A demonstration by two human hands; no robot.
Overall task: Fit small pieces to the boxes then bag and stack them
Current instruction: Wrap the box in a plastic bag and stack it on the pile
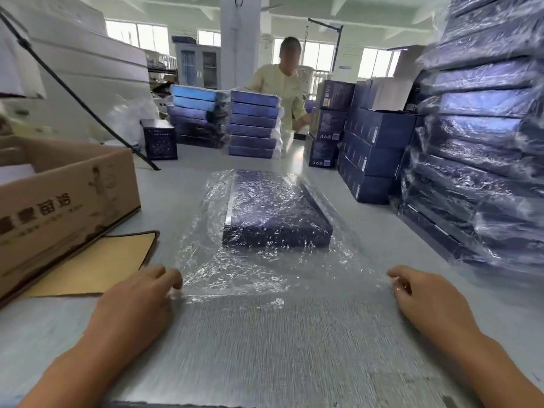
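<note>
Dark blue box (pixel 273 207) in a clear plastic bag (pixel 235 275), held at its near edge by both hands.

The flat box lies in the middle of the grey table (pixel 265 348), fully inside the wrinkled bag, with its long side going from near to far. The bag's loose end reaches toward the near side. The left hand (pixel 138 293) pinches the near left corner of the bag with curled fingers, and the right hand (pixel 426 295) pinches the near right corner in the same way. On the left stands an open cardboard carton (pixel 67 195) with its flap (pixel 97 260) lying flat on the table. On the right rises a tall stack of bagged boxes (pixel 485 142), and beside it are dark blue cartons (pixel 374 148). Far across the table are two lower stacks (pixel 253 125), and behind them stands a person (pixel 279 83) in a pale top.
</note>
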